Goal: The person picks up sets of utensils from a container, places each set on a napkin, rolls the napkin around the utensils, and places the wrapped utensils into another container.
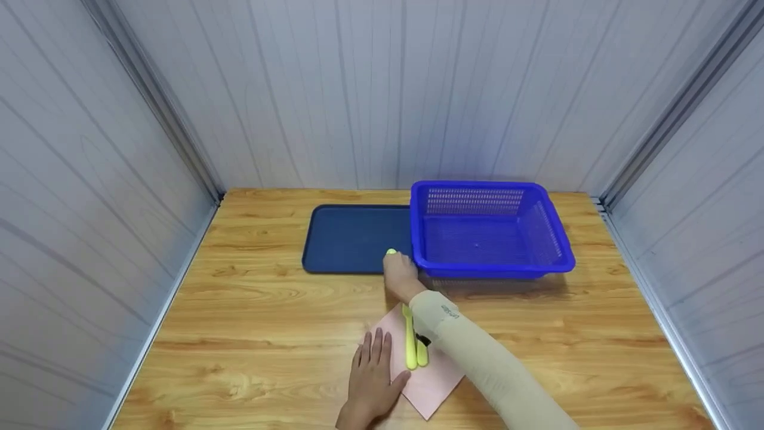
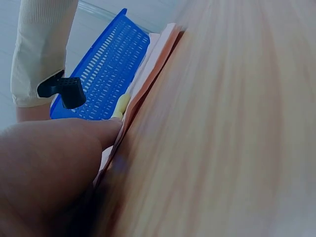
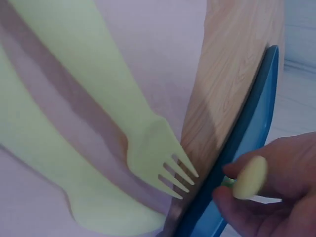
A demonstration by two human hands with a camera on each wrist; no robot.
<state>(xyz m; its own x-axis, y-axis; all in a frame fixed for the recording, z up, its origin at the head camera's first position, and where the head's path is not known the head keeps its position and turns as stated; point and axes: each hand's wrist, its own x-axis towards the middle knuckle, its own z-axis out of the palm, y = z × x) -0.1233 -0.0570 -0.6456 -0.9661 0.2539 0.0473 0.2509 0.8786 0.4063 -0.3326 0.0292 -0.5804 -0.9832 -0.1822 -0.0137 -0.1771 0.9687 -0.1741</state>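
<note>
A folded pink napkin (image 1: 431, 391) lies slantwise on the wooden table. On it rest a pale yellow fork (image 3: 148, 143) and a second yellow utensil (image 3: 106, 207) with a broad rounded end, side by side. My left hand (image 1: 371, 382) lies flat with straight fingers along the napkin's left edge, its thumb near the handle ends. Over the near right part of the dark blue tray (image 1: 352, 239), my right hand (image 1: 401, 276) pinches a yellow utensil (image 3: 251, 177) between thumb and fingers. Only the utensil's rounded ends show, so its kind is unclear.
A blue perforated basket (image 1: 492, 266) stands at the tray's right, its rim covering the tray's right end. Pale panelled walls (image 1: 358, 89) enclose the table (image 1: 256, 334) at the back and both sides. My right forearm crosses above the napkin's right part.
</note>
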